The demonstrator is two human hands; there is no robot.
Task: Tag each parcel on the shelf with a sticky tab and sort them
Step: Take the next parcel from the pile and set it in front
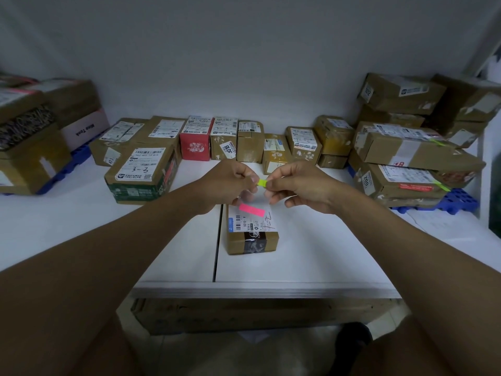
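Parcel sorting, mid-tag. My left hand point(230, 183) and right hand point(295, 185) meet above small parcel point(250, 229) lying at front of white shelf point(311, 253); both sets of fingers curled, pinching ends of green sticky tab point(262, 182), likely separating it for use. Pink tab point(252, 209) already sits on parcel's label. Untagged boxes line back wall point(244, 77).

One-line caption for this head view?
Both hands, left hand and right hand, pinch a green tab above a pink-tagged parcel.
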